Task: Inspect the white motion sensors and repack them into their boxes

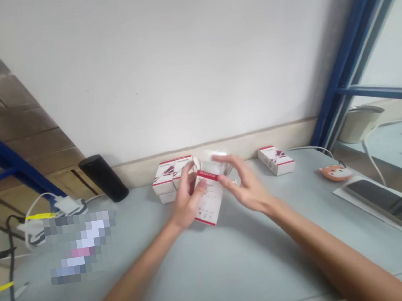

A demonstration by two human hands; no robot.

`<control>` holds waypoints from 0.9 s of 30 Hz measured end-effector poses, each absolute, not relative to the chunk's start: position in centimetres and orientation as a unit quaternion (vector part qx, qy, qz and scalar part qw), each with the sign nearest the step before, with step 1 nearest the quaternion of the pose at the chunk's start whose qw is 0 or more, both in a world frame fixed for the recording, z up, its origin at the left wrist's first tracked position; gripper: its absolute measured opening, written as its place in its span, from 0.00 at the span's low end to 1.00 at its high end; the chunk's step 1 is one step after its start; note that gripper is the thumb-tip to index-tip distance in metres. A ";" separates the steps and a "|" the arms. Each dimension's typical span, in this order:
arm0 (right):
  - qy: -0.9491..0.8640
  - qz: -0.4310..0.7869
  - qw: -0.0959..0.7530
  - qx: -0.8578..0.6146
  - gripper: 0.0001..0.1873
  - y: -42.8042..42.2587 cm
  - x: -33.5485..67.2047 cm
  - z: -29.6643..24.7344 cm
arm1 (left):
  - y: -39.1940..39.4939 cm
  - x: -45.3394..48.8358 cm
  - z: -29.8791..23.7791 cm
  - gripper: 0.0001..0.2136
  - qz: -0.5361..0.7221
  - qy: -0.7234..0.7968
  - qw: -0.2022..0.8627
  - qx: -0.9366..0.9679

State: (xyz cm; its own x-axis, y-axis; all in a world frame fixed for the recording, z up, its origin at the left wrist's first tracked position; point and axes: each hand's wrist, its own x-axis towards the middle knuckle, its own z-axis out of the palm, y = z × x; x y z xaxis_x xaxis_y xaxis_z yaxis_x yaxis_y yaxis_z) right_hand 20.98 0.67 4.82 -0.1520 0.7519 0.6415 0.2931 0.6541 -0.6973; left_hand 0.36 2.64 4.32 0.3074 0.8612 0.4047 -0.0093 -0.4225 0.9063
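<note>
My left hand [187, 199] grips a small white box with red trim [208, 202], held tilted above the grey table [210, 269]. My right hand [245, 184] touches the box's open top end with its fingertips, fingers partly spread, near a clear bit of plastic there. Behind my hands, against the wall, stands a stack of similar white and red boxes [169, 177]. Another such box [276, 160] lies alone to the right.
A black cylinder [103, 178] leans at the back left beside a white plug and cables [65, 207]. A blurred-out patch lies at left. At right are an orange fox-shaped item [335, 172], a tablet [400, 209], and a blue metal frame [346, 65].
</note>
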 end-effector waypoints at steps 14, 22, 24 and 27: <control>-0.657 0.149 0.553 -0.490 0.16 2.5 21.4 3.0 | 2.8 -2.8 -1.4 0.29 0.635 0.191 0.218 0.716; -0.798 0.118 0.195 -0.557 0.24 4.9 24.9 -0.1 | 5.1 -4.2 -1.0 0.28 0.697 0.134 -0.033 0.703; -0.806 0.123 0.196 -0.545 0.21 5.3 24.8 -1.0 | 4.9 -4.0 -1.3 0.29 0.666 0.146 -0.013 0.731; -0.800 0.127 0.211 -0.547 0.15 5.7 24.6 -1.6 | 4.4 -3.6 -1.8 0.28 0.634 0.159 0.040 0.756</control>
State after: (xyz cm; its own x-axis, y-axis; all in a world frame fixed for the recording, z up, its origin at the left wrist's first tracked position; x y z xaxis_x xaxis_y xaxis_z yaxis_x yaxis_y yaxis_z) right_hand 24.56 5.71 -1.59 -0.3117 0.9292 0.1987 0.8218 0.3686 -0.4345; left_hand -3.58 4.39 -1.78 0.1457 0.2899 0.9459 0.1894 -0.9466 0.2609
